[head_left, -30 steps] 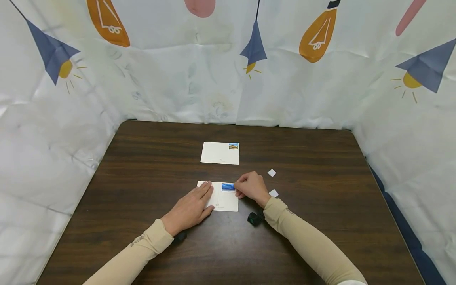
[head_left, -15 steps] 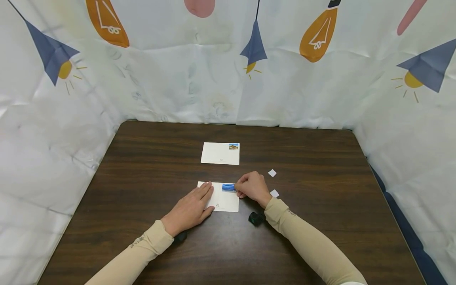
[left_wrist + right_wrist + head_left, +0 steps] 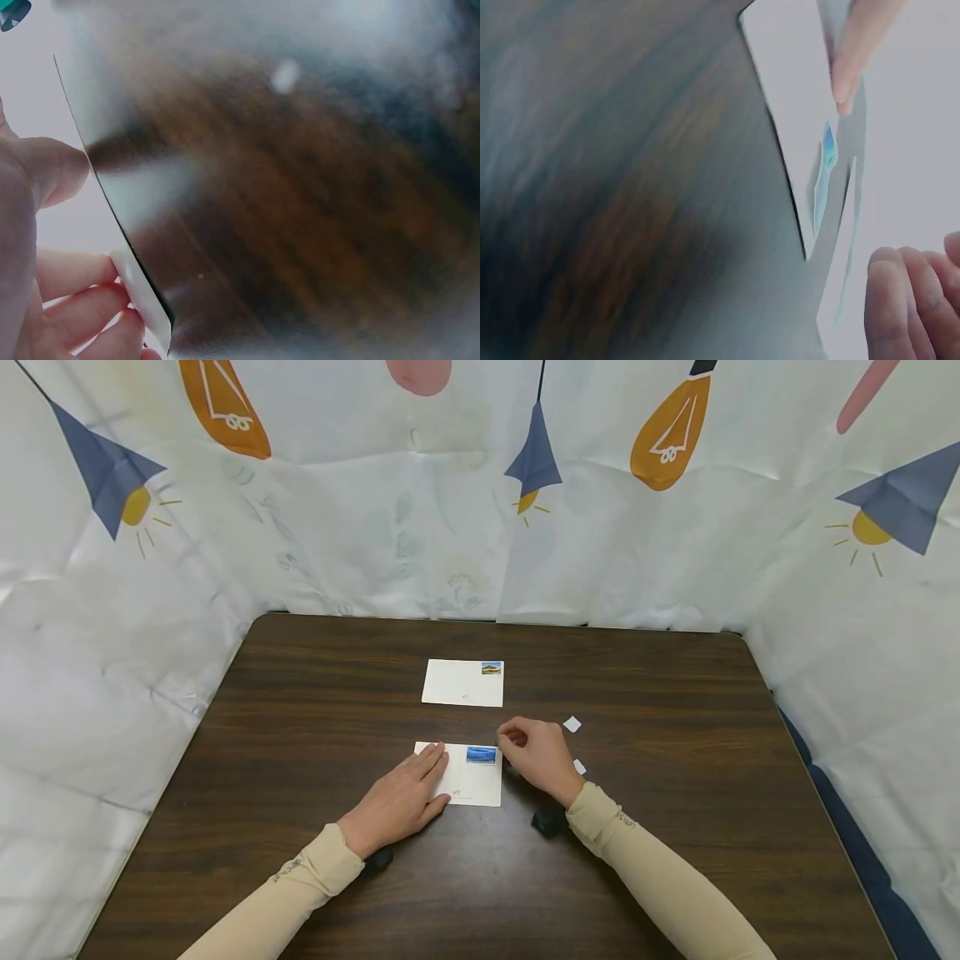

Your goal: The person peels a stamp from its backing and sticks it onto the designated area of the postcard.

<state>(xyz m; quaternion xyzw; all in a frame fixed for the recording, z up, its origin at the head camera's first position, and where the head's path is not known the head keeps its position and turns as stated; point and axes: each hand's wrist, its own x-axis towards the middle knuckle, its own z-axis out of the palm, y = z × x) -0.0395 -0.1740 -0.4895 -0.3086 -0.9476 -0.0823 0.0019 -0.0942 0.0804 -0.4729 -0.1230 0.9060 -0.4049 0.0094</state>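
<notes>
A white card (image 3: 480, 787) lies near the middle of the table, with a blue picture stamp (image 3: 481, 755) at its upper right corner. My left hand (image 3: 397, 797) rests on the card's left part, fingers straight. The left wrist view shows the thumb and fingertips over the card's edge (image 3: 135, 289). Just off the card's upper right corner hovers my right hand (image 3: 538, 756), fingers loosely curled and thumb near the index finger. Nothing shows between them. In the right wrist view the stamp (image 3: 826, 161) sits flat on the card, apart from the right fingers (image 3: 889, 300).
Farther back lies a second white card (image 3: 457, 683) bearing a stamp (image 3: 491, 668). Two small white paper pieces are at the right: one piece (image 3: 572, 724) fully seen, another piece (image 3: 580, 767) partly behind the right wrist. A printed white curtain (image 3: 337, 527) surrounds the dark wooden table (image 3: 315, 727).
My right hand has lifted off the card's right edge and shifted slightly right and away from me, uncovering the area beside the blue stamp. My left hand and the cards have stayed in place.
</notes>
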